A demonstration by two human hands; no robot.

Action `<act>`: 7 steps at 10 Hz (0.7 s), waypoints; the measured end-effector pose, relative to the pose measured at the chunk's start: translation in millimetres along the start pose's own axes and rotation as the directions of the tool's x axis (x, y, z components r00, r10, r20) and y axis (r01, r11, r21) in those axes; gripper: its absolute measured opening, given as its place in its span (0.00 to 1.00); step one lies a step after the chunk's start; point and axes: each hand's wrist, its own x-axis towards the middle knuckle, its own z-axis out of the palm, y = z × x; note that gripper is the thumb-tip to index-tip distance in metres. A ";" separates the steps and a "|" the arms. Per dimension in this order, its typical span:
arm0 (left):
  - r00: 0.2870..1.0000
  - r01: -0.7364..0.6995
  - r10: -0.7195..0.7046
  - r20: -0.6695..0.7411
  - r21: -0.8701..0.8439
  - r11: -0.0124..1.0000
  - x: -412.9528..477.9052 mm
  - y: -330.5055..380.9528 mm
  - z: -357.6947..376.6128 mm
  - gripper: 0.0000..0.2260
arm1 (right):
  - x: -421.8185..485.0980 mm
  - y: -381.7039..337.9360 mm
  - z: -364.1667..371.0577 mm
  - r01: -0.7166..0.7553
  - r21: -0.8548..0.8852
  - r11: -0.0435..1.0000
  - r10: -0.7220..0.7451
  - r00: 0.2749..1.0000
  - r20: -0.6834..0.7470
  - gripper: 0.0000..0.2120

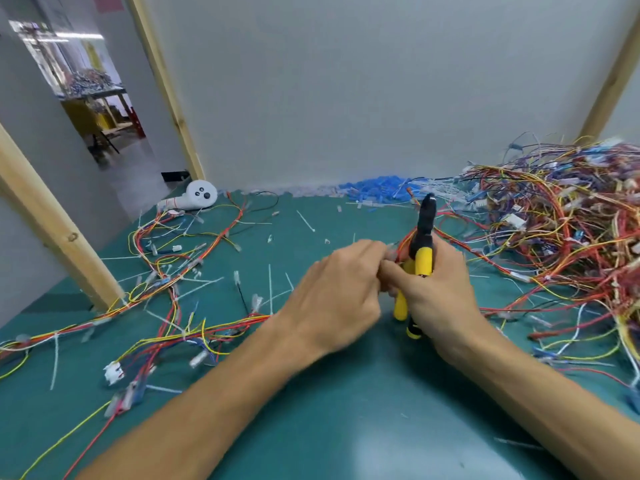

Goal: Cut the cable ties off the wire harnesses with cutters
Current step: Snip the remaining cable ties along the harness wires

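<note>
Cutters: the cutters stand nearly upright in your right hand, at the middle of the green mat. The black nose points up and away from you, and the two yellow handles spread apart at their lower ends.
Right arm: your forearm comes in from the lower right corner and rises toward the centre, with the wrist bent inward.
Right hand: your right hand is closed round the cutters. The fingers wrap the far handle and the thumb reaches left toward your other hand.
Left arm: your forearm comes in from the lower left and runs diagonally up to the centre, back of the hand toward you.
Left hand: your left hand has its fingers curled in, pinching the held harness just beside the cutters. The fingertips meet your right thumb, but blur hides the exact pinch.
Held harness: its red and yellow wires run from between your hands, behind the cutters, toward the right.
Harness pile: a thick tangle of harnesses lies on the right of the mat, close to your right hand.
Loose harnesses: separate harnesses trail over the left side of the mat.
Cable ties: white cut ties lie scattered over the mat.
Writing: I cannot tell whether the handles carry lettering, because they are blurred.
</note>
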 end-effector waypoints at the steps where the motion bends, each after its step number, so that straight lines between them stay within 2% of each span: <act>1: 0.995 -0.020 0.027 -0.092 0.079 0.997 -0.2 -4.5 -2.3 0.13 | 5.8 -2.1 -4.7 0.100 -0.136 0.986 -0.111 0.991 -0.069 0.14; 2: 0.985 0.007 -0.008 -0.174 -0.008 1.000 -0.5 -3.6 -4.6 0.14 | 13.7 -7.9 -8.2 0.179 -0.185 0.966 -0.200 0.974 -0.105 0.11; 3: 0.975 0.098 -0.082 -0.209 0.067 0.993 0.8 -7.9 -7.7 0.14 | 27.1 -11.0 -20.7 0.147 -0.075 0.986 -0.162 0.942 -0.293 0.12; 4: 0.972 0.136 -0.087 -0.218 0.221 0.966 4.7 -18.4 -12.9 0.12 | 43.5 -15.9 -48.3 0.161 0.002 0.987 -0.140 0.861 -0.489 0.14; 5: 0.978 0.168 -0.117 -0.170 0.329 0.929 6.9 -24.6 -11.7 0.15 | 45.3 -19.2 -48.2 0.209 0.057 0.976 -0.130 0.775 -0.618 0.15; 6: 0.962 0.270 -0.246 -0.118 0.271 0.924 9.1 -34.1 -13.1 0.20 | 64.5 21.3 -145.6 0.290 -0.003 0.957 -0.226 0.738 -0.636 0.15; 7: 0.876 0.480 -0.482 -0.023 0.137 0.867 13.9 -54.0 -21.9 0.28 | 68.9 41.4 -192.1 0.326 0.182 0.927 -0.148 0.768 -0.623 0.15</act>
